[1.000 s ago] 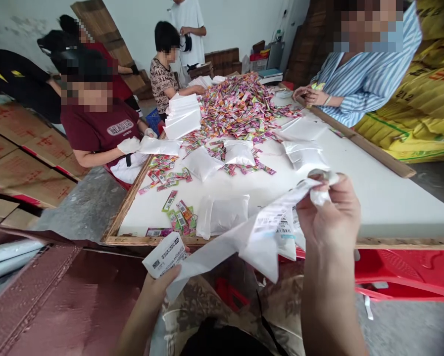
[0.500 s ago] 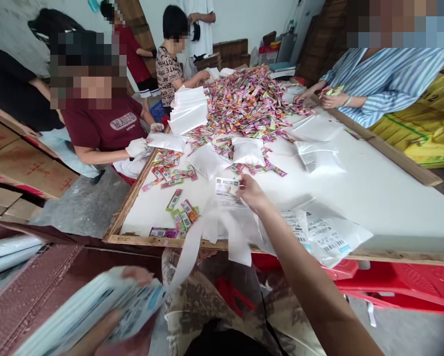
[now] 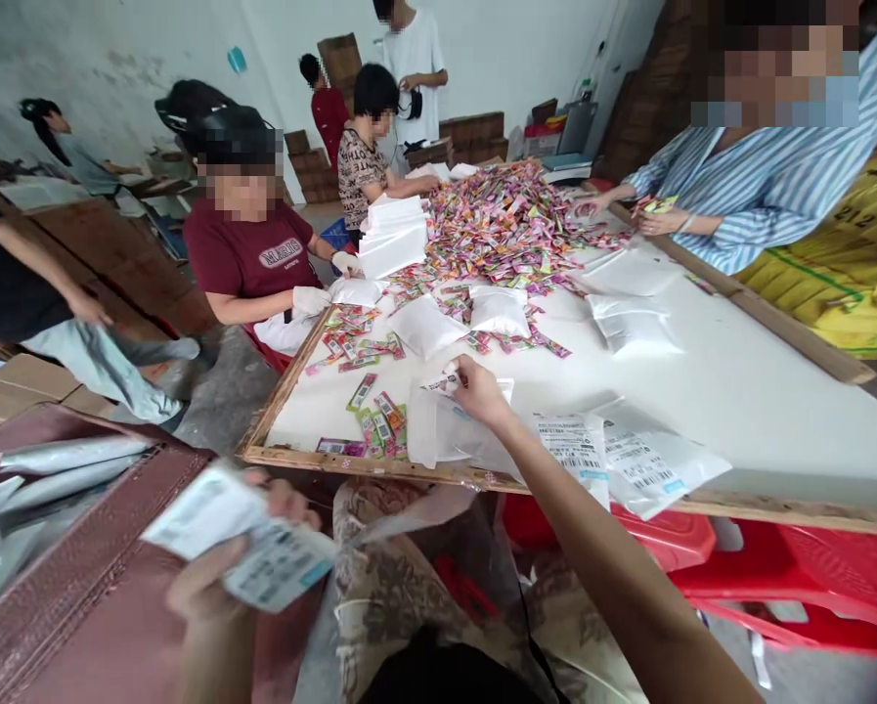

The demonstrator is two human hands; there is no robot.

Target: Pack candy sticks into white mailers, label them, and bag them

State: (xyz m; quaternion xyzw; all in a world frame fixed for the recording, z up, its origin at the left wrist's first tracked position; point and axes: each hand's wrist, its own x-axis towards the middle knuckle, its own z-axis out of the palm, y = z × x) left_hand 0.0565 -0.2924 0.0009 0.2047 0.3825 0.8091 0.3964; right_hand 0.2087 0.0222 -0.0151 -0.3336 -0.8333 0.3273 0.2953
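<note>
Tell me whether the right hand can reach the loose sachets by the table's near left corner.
Probably yes: the right hand is close to the sachets, and nothing seems to block the way across the white packet, though the label it holds may hinder a grasp.

Head view: I have the left hand (image 3: 214, 585) gripping blurred printed labels (image 3: 281, 565), right hand (image 3: 483, 393) pinching one label (image 3: 438, 382) over a translucent pouch (image 3: 445, 438) on the bench (image 3: 767, 420).

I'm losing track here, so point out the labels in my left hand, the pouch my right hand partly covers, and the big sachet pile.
Labels (image 3: 284, 567), head view, blurred printed face.
Pouch (image 3: 444, 436), head view, middle of its face.
Sachet pile (image 3: 501, 223), head view, middle of heap.
</note>
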